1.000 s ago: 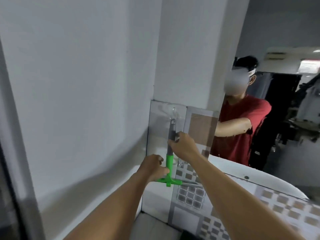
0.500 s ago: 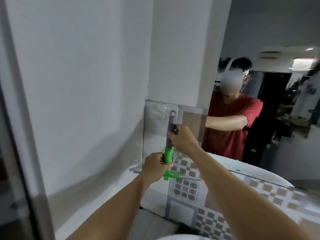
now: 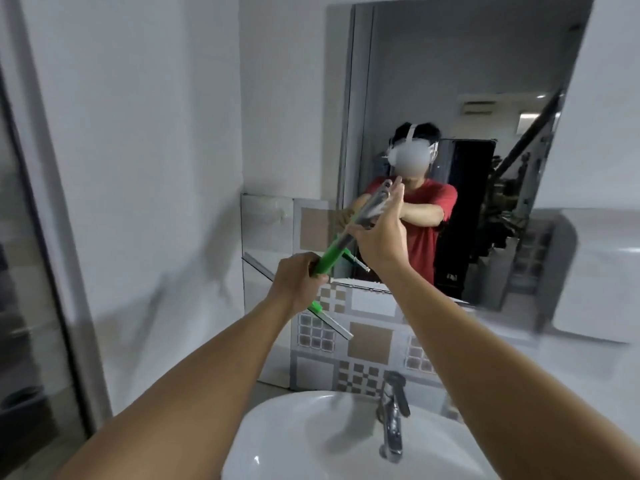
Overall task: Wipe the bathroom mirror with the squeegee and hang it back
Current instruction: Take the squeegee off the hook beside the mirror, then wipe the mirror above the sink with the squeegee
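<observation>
The squeegee [image 3: 331,255] has a green lower handle, a grey upper handle and a long metal blade [image 3: 332,323]. It is tilted, its handle end pointing up and right toward the mirror [image 3: 450,81]. My left hand [image 3: 298,282] grips the green part just above the blade. My right hand [image 3: 381,233] holds the grey upper handle in front of the mirror's lower left area. The mirror reflects a person in a red shirt. A clear hook [image 3: 277,213] sits on the tile at the wall corner, left of the mirror.
A white sink [image 3: 311,434] with a chrome faucet [image 3: 391,414] lies below my arms. Patterned tiles [image 3: 367,344] cover the wall under the mirror. A white wall stands to the left, a dark door frame [image 3: 41,209] at the far left, a white fixture [image 3: 595,275] at the right.
The squeegee has come away from the corner tile and tilted toward the mirror. Both hands moved right with it, and my view swung right and down, bringing the sink into sight.
</observation>
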